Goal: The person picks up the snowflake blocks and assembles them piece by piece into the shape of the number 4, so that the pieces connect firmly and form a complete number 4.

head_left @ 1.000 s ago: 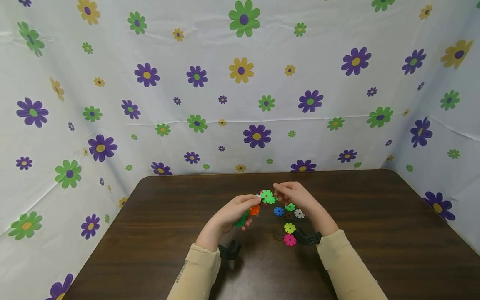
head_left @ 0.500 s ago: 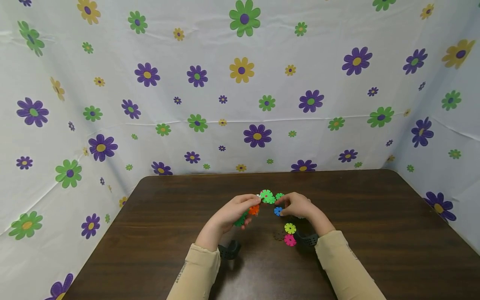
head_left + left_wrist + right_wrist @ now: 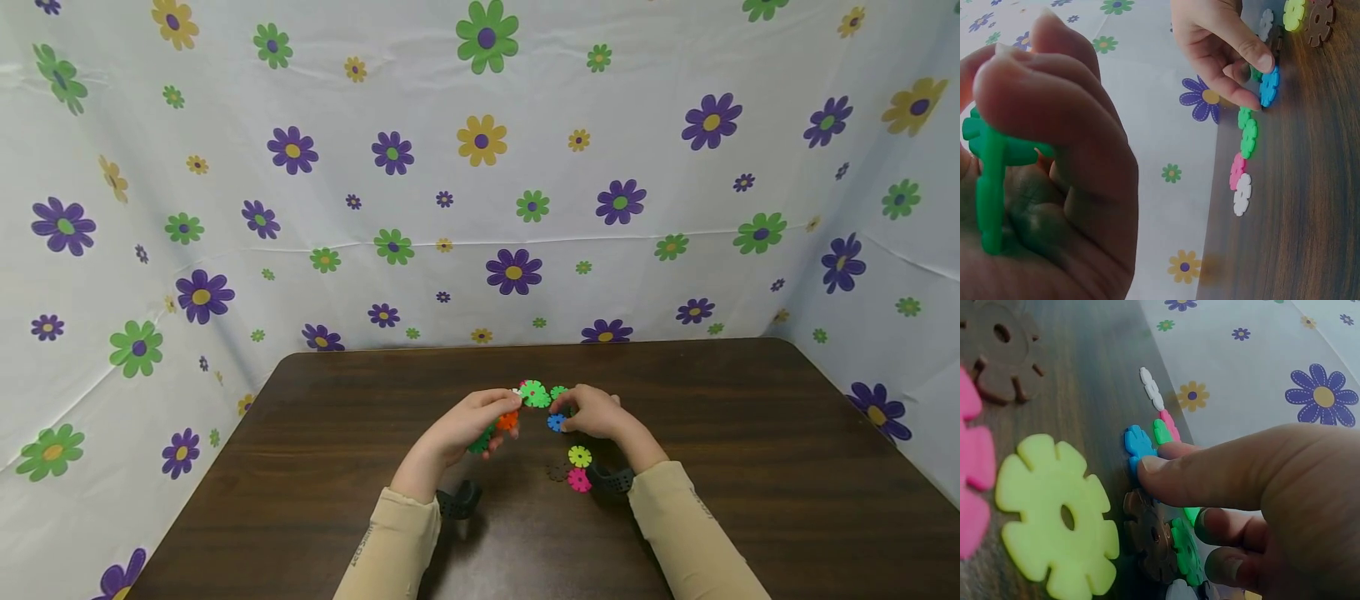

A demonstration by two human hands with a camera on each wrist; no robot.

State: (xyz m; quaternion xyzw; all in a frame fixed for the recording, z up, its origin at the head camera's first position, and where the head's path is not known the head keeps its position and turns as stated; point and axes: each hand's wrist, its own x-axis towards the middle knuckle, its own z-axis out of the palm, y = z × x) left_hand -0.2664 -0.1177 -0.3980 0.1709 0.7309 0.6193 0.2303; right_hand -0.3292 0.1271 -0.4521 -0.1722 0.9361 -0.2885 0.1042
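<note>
My left hand [image 3: 472,423] grips interlocking notched plastic discs: a dark green disc [image 3: 991,194] set crosswise with another green one, and an orange disc [image 3: 508,421] showing at the fingers. Its fingers curl round the pieces above the table. My right hand [image 3: 596,412] is down at the table, pinching a blue notched disc [image 3: 1139,445] between thumb and finger; the disc's edge is partly covered by the thumb. Just past the right fingertips lie light green discs [image 3: 535,394]. Under that hand are a brown disc [image 3: 1146,532] and a green disc [image 3: 1186,550].
Nearer me on the dark wooden table [image 3: 360,500] lie a yellow disc [image 3: 580,456], a pink disc [image 3: 578,480] and a brown disc [image 3: 557,472]. A white disc [image 3: 1243,195] and another pink one lie farther back. A flower-print cloth [image 3: 420,208] hangs behind the table.
My right hand has come down from above the light green discs to the blue disc and taken it between thumb and finger. My left hand has stayed in place with its discs.
</note>
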